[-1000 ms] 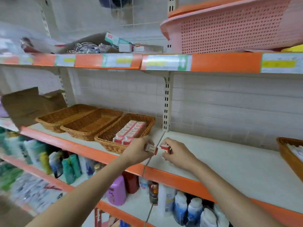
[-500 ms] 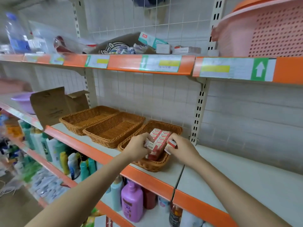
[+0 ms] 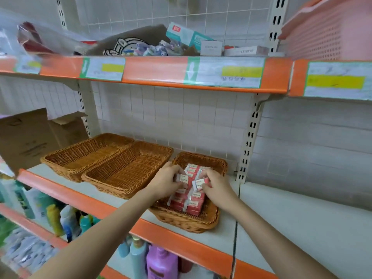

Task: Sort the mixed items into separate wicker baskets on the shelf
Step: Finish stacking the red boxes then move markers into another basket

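Your left hand (image 3: 168, 181) and right hand (image 3: 214, 185), which a second ago sat on the bare shelf (image 3: 302, 218) to the right of the baskets, are now over the right-hand wicker basket (image 3: 189, 222). Each carries its small red-and-white box along: the left box (image 3: 181, 178) and the right box (image 3: 199, 184) now sit just above the rows of boxes (image 3: 189, 200) already in that basket. The view also swings left and closer.
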A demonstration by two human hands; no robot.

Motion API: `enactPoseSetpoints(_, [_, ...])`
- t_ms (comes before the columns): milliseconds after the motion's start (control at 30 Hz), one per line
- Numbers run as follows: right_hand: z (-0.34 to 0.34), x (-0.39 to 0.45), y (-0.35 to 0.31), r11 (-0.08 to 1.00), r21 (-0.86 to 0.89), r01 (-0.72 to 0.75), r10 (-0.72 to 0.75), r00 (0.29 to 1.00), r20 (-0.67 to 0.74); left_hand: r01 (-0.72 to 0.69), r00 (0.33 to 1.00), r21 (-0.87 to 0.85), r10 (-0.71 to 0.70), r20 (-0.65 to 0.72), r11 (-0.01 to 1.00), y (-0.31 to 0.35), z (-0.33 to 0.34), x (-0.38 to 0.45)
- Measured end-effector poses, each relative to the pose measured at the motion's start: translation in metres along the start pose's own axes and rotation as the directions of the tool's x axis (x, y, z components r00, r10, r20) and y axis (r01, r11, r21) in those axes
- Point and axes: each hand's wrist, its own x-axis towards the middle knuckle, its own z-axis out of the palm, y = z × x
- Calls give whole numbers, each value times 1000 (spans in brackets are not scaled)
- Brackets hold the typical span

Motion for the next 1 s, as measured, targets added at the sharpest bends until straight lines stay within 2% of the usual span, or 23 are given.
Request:
enactPoseSetpoints(133, [17,1,-9,997,-64,-44,40,997,-58,-124,990,71,118,82,990,-21,5,10])
enactPoseSetpoints(233, [24,1,-10,970,-222,-100,82,993,-90,-176,978,59,168,126,983,-30,8,9])
enactPoseSetpoints(367, [27,1,-8,930,-318,-184,159,982,-104,-247,962,71,236,138,966,-32,10,9])
enactPoseSetpoints(500, [27,0,-11,890,-425,-165,148,986,-74,-267,957,55,258,135,962,-32,9,8])
enactPoseSetpoints(600, [23,-4,-15,893,-424,-151,135,989,-68,-269,955,16,264,133,963,-29,6,6])
enactPoseSetpoints(700, [19,-13,-19,930,-341,-135,130,991,-36,-308,938,-23,308,160,951,-30,-1,2])
enactPoseSetpoints(800, [16,-23,-20,945,-315,-89,100,995,17,-356,911,-13,350,220,934,-33,-5,-5])
enactPoseSetpoints(1000, [18,-25,-25,944,-326,-51,80,994,76,-366,907,25,351,232,930,-34,-2,-6])
